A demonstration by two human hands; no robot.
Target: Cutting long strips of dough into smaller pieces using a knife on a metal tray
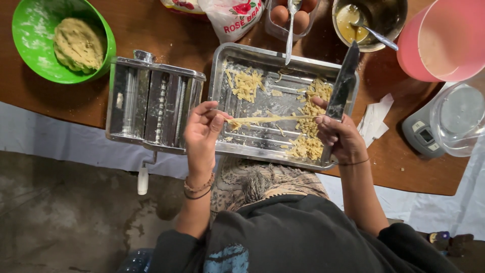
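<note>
The dough strip (pixel 270 119) lies crosswise over the metal tray (pixel 222 76), its long axis running between both hands. The left hand (pixel 202 134) pinches one end; the right hand (pixel 338 136) (clamped on a knife (pixel 343 83)) touches the other.

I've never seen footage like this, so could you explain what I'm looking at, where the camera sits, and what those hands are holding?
One camera, worn on a person's head, looks straight down. There is no robot, only bare hands. The left hand pinches one end of a dough strip stretched over a metal tray. The right hand grips a knife and touches the strip's other end. Cut dough pieces lie in the tray. Beside it stands a hand-cranked pasta machine; a green bowl holds dough, all on a wooden table.
</note>
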